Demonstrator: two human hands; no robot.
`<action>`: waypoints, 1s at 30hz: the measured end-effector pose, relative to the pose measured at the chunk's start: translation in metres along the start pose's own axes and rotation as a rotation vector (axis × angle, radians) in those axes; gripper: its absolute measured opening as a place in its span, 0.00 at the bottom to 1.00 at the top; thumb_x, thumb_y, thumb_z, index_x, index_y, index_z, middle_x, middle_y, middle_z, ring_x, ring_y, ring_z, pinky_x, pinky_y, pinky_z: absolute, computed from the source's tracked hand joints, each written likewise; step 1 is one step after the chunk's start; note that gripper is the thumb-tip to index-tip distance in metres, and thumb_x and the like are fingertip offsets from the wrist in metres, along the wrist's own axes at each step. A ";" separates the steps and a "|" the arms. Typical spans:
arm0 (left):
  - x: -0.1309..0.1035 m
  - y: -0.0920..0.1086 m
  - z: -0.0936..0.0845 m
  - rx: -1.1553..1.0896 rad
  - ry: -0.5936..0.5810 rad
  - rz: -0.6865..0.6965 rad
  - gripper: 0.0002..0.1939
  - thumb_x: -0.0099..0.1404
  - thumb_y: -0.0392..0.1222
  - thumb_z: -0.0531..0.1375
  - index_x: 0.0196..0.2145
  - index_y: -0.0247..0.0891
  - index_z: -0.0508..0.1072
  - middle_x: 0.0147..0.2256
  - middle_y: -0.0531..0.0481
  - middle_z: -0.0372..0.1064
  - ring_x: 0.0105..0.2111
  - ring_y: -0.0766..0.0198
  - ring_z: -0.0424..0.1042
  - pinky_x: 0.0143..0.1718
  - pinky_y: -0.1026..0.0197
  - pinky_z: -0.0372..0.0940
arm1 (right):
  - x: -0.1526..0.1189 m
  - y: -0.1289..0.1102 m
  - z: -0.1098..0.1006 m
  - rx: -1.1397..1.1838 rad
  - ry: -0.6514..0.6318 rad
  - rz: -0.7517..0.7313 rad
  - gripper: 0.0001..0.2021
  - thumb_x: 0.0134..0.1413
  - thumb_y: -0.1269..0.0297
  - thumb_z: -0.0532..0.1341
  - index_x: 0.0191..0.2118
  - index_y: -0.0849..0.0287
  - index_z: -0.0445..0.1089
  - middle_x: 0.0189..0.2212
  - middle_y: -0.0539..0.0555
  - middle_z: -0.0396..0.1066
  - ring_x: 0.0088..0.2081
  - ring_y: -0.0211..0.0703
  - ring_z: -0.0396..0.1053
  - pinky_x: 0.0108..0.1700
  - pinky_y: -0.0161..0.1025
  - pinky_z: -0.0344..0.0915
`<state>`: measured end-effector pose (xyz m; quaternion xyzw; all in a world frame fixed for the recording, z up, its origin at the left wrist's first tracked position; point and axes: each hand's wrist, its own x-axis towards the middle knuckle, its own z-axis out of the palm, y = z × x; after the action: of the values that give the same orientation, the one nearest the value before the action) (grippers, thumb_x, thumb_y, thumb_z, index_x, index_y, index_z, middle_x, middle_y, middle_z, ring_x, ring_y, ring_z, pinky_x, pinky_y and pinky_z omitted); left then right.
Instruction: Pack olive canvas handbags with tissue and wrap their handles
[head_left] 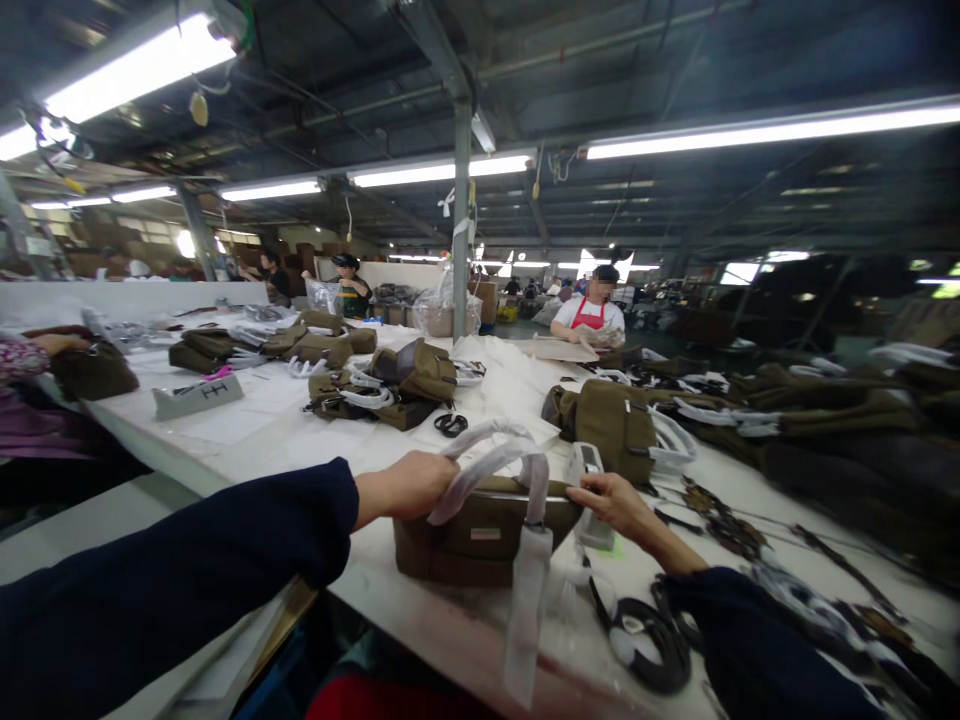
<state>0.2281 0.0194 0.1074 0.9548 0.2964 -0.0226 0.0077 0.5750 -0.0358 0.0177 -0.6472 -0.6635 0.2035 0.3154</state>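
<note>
An olive-brown handbag (450, 545) stands upright at the near edge of the white table, with a small pale label plate on its front. Its handles (491, 465) are wrapped in whitish film, and one wrapped strap end hangs down over the front. My left hand (420, 485) is closed on the bag's top left edge, beside the handle; its fingertips are partly hidden. At the top right corner, my right hand (611, 503) pinches the rim between thumb and fingers. Behind that hand is a small whitish box-like object (587, 462).
Another olive bag (615, 425) stands just beyond, and more bags (416, 375) lie across the table (300, 440). Coiled dark straps (652, 645) lie at the right. A white sign block (199, 397) stands left. Co-workers (592, 315) are across the table; another's hand holds a bag far left.
</note>
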 end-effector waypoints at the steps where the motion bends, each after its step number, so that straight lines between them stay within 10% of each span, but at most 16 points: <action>1: -0.002 -0.003 -0.003 -0.017 -0.038 -0.019 0.09 0.62 0.35 0.58 0.38 0.37 0.77 0.38 0.43 0.77 0.37 0.54 0.75 0.33 0.62 0.63 | 0.001 -0.001 0.000 -0.007 0.000 -0.001 0.21 0.50 0.46 0.57 0.19 0.57 0.57 0.16 0.44 0.49 0.21 0.35 0.51 0.24 0.35 0.47; 6: -0.022 -0.029 -0.010 -0.059 -0.101 -0.043 0.08 0.65 0.40 0.56 0.32 0.41 0.75 0.29 0.53 0.74 0.27 0.64 0.70 0.27 0.66 0.57 | 0.009 -0.007 -0.008 -0.092 0.057 -0.001 0.19 0.47 0.48 0.58 0.18 0.57 0.59 0.16 0.45 0.50 0.22 0.36 0.51 0.26 0.36 0.45; 11: -0.034 -0.037 0.001 -0.056 0.072 -0.083 0.09 0.69 0.42 0.53 0.36 0.40 0.72 0.34 0.52 0.73 0.34 0.62 0.70 0.33 0.65 0.58 | 0.016 -0.008 -0.016 -0.177 0.046 -0.003 0.18 0.48 0.49 0.57 0.19 0.57 0.61 0.17 0.47 0.54 0.23 0.38 0.54 0.28 0.37 0.47; 22: -0.020 -0.032 0.018 0.243 -0.074 0.110 0.10 0.60 0.29 0.57 0.29 0.38 0.76 0.39 0.45 0.74 0.39 0.55 0.69 0.36 0.58 0.59 | 0.010 -0.001 -0.010 -0.094 0.026 0.007 0.19 0.52 0.48 0.57 0.21 0.57 0.57 0.17 0.45 0.51 0.22 0.36 0.53 0.24 0.34 0.48; 30: 0.004 -0.020 0.002 -0.105 0.066 0.125 0.11 0.67 0.36 0.55 0.40 0.41 0.77 0.39 0.50 0.76 0.40 0.61 0.73 0.40 0.65 0.63 | 0.010 0.008 -0.005 0.090 0.086 0.079 0.20 0.48 0.46 0.59 0.22 0.57 0.58 0.16 0.44 0.53 0.20 0.36 0.56 0.22 0.34 0.54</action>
<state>0.2195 0.0382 0.1051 0.9699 0.2373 0.0250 0.0494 0.5847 -0.0256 0.0170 -0.6663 -0.6134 0.2172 0.3641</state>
